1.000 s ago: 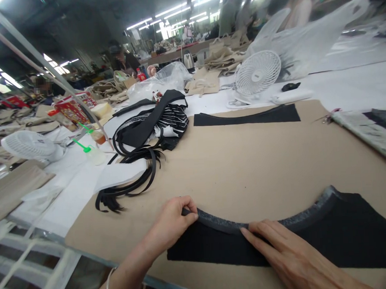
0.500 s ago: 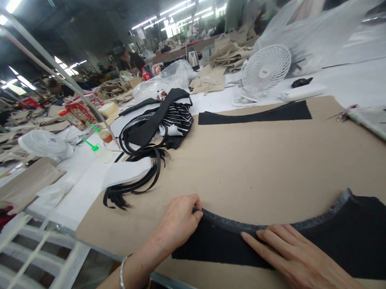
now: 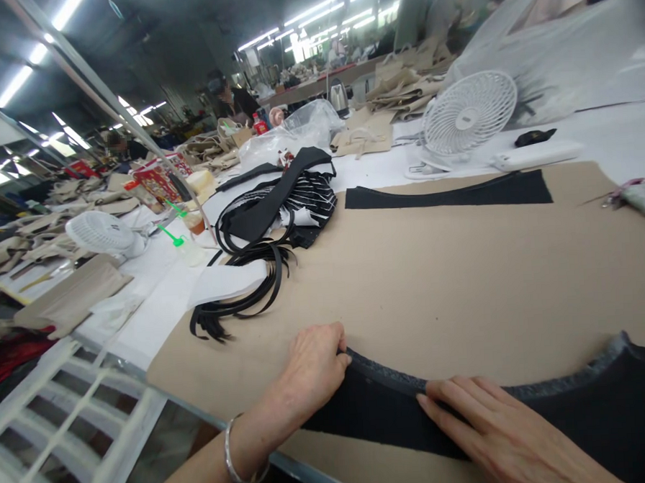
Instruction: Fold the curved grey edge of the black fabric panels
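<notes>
A black fabric piece [image 3: 386, 418] with a long concave edge lies along the near side of the tan board [image 3: 400, 288]. A narrow grey, fuzzy-looking strip [image 3: 557, 385] runs along that curve and stands up slightly at its right end. My left hand [image 3: 318, 361], with a bangle at the wrist, is closed in a pinch on the fabric piece at the left end of the curve. Further right, my right hand [image 3: 489, 427] lies palm down over the piece, its stretched fingertips pressing on the curved edge.
A similar black piece [image 3: 450, 193] lies at the board's far edge. Black strips [image 3: 271, 287] and striped cloth [image 3: 303, 195] are heaped on the left. A white fan [image 3: 464, 115] stands behind, scissors [image 3: 617, 196] lie at right, and green-tipped bottles [image 3: 185, 249] stand at left.
The whole view has shifted, so the scene sits further right. My left hand keeps its pinch. The right hand's foremost fingertips have drawn closer together on the curved edge.
</notes>
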The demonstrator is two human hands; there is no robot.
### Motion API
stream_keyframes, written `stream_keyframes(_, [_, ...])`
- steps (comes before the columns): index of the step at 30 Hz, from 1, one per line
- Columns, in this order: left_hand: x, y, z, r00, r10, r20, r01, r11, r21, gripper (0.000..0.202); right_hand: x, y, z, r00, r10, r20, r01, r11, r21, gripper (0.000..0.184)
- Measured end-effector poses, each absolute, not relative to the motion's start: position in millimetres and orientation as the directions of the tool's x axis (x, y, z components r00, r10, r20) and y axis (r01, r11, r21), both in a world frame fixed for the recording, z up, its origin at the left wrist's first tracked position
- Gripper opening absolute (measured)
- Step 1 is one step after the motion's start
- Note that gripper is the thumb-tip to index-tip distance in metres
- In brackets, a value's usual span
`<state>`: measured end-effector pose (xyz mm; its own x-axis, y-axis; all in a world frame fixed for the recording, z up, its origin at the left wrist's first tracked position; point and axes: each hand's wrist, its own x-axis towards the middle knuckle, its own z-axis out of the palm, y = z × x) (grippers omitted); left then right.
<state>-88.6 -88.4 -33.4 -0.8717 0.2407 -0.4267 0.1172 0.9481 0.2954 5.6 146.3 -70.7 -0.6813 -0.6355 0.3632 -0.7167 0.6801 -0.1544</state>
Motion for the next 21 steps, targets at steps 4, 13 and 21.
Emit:
stream_keyframes(4, [-84, -89, -33, -0.896, 0.220, -0.387, 0.123, 0.958, 0.260, 0.010, -7, 114, -59, -0.667, -0.619, 0.416, -0.734, 0.643, -0.219, 0.060])
stream_keyframes(13, [-88, -117, -32, -0.909, 0.209, -0.361, 0.026, 0.892, 0.451, 0.006, -6, 86, -107, -0.733, -0.647, 0.210, -0.680, 0.697, -0.226, 0.052])
stream_keyframes(21, [-94, -118, -34, -0.917, 0.173, -0.361, 0.005, 0.907, 0.422, 0.011, -7, 85, -103, -0.730, -0.647, 0.222, -0.684, 0.688, -0.242, 0.052])
